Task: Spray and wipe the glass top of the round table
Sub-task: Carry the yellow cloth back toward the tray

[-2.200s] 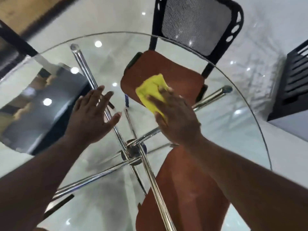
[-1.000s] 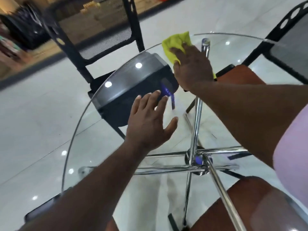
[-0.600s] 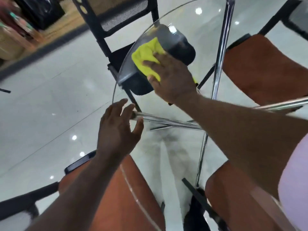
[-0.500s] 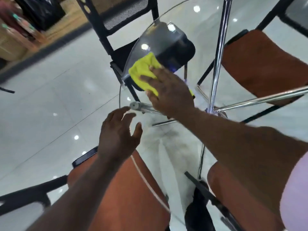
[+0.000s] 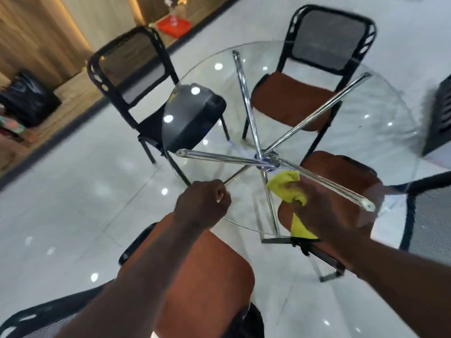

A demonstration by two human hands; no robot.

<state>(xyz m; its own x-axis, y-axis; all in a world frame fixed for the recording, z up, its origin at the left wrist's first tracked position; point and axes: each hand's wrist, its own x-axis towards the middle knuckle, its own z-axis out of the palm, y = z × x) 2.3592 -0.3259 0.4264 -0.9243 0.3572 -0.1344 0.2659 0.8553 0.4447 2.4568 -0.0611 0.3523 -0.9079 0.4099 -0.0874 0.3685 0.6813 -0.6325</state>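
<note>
The round glass table top [image 5: 366,132] fills the middle of the view, with crossed chrome legs [image 5: 264,159] showing through it. My right hand [image 5: 324,211] presses a yellow cloth [image 5: 285,186] onto the glass near the table's near edge, just in front of the chrome hub. The hand is motion-blurred. My left hand [image 5: 205,206] is curled into a loose fist at the near-left rim of the glass, holding nothing. No spray bottle is in sight.
Chairs ring the table: a black-seated one [image 5: 195,118] at the far left, an orange-seated one [image 5: 295,101] at the back, another orange seat [image 5: 200,276] right below my arms, and one on the right [image 5: 346,172]. A black bag [image 5: 26,101] and an orange tray [image 5: 173,25] sit by the wooden wall.
My right hand has swept the cloth from the far-left rim back toward me to the near side by the hub. My left hand has closed from spread fingers into a fist.
</note>
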